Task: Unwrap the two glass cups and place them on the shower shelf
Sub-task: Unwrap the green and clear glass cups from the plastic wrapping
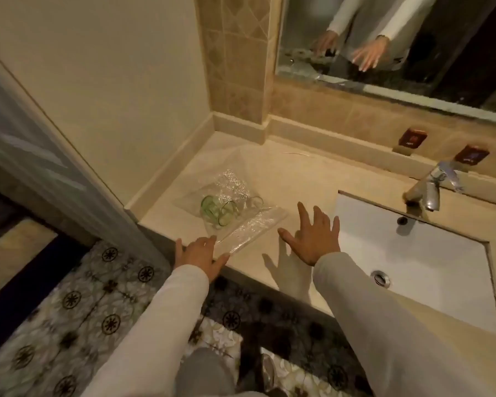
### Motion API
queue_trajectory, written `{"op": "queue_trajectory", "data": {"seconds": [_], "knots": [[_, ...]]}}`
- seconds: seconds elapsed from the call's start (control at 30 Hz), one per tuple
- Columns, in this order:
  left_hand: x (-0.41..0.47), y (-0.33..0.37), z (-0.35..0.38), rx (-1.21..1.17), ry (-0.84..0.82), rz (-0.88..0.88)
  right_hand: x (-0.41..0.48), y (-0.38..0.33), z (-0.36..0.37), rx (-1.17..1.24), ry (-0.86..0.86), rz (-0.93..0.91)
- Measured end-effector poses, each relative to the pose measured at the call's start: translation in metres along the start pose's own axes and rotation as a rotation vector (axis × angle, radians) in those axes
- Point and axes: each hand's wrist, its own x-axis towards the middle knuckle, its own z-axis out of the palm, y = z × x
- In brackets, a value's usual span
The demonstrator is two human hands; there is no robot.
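We've got both wrapped glass cups lying near the counter's front edge, so our left hand and right hand hover spread and empty, ready to unwrap.

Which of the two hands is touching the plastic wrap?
The left hand, at the counter's front edge, fingertips on the wrap. The right hand hovers spread, apart.

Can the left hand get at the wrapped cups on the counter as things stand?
Probably yes: the left hand is open at the counter edge, its fingers by the plastic wrap, nothing between it and the wrapped cups.
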Motion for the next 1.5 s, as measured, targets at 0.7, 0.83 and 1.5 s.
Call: {"op": "queue_trajectory", "data": {"seconds": [0.7, 0.83, 1.5], "knots": [[0.077, -0.032, 0.061, -0.475, -0.054, 0.039, 0.096, -0.12, 0.067, -0.044, -0.274, -0.706], [0.077, -0.031, 0.068, -0.427, -0.031, 0.137, 0.106, -0.121, 0.071, -0.062, -0.128, -0.759], [0.071, 0.008, 0.068, -0.645, 0.165, -0.323, 0.124, -0.109, 0.074, -0.024, -0.106, -0.935]]}}
